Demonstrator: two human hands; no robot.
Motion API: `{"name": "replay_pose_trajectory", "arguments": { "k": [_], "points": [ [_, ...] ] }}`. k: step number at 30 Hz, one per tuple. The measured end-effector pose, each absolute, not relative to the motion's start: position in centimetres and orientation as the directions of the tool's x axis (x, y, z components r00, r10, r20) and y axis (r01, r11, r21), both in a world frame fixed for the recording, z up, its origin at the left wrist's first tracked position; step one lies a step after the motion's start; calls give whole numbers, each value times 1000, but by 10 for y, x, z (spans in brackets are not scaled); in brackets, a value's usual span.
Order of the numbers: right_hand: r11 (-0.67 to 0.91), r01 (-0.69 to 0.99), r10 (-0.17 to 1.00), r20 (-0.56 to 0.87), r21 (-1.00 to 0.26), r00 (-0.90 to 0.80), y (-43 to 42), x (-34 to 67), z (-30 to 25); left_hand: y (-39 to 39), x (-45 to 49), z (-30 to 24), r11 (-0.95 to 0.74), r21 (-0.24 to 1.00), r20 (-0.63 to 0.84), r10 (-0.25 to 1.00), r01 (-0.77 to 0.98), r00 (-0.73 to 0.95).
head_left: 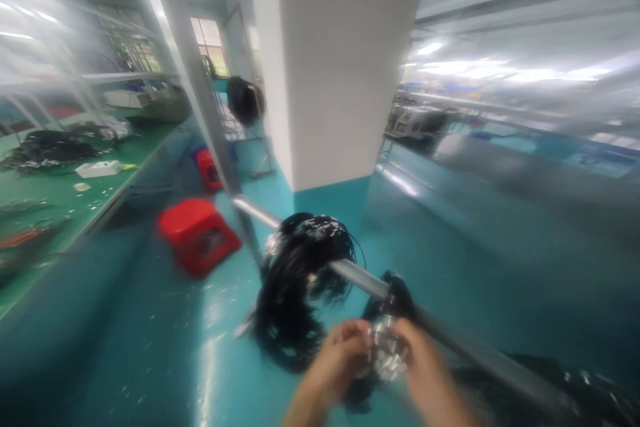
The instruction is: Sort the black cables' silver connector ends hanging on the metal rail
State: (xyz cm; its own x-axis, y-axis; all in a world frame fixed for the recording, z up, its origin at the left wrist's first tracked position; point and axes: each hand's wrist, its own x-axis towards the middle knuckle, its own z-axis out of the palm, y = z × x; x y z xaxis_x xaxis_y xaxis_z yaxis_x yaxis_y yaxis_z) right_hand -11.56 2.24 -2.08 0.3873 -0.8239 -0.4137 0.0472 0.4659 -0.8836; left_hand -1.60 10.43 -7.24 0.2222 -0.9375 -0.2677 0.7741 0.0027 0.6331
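A bundle of black cables with shiny silver ends (389, 350) is held between my two hands, the ends facing me. My left hand (345, 350) has its fingers curled in against the bundle's left side. On the opposite side, my right hand (420, 353) grips it, thumb near the top; its other fingers are mostly hidden. The black part of this bundle (399, 297) loops over a metal rail (363, 275). To the left, a larger coil of black cables (285, 293) hangs on the same rail, with silvery tips along its top.
A slanting metal post (195, 87) rises beside a white pillar (340, 67). Red stools (197, 233) stand on the teal floor. At left, a green workbench (150, 157) bears dark cables (50, 147) and a white box (99, 169). More dark cables (540, 380) lie at lower right, blurred.
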Motion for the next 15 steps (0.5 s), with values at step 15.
{"name": "replay_pose_trajectory", "arguments": {
  "k": [15],
  "points": [
    [470, 25, -777, -400, -882, 485, 17, -126, -51, 105, -13, -74, 7, 601, -269, -940, 800, 210]
  ]
}}
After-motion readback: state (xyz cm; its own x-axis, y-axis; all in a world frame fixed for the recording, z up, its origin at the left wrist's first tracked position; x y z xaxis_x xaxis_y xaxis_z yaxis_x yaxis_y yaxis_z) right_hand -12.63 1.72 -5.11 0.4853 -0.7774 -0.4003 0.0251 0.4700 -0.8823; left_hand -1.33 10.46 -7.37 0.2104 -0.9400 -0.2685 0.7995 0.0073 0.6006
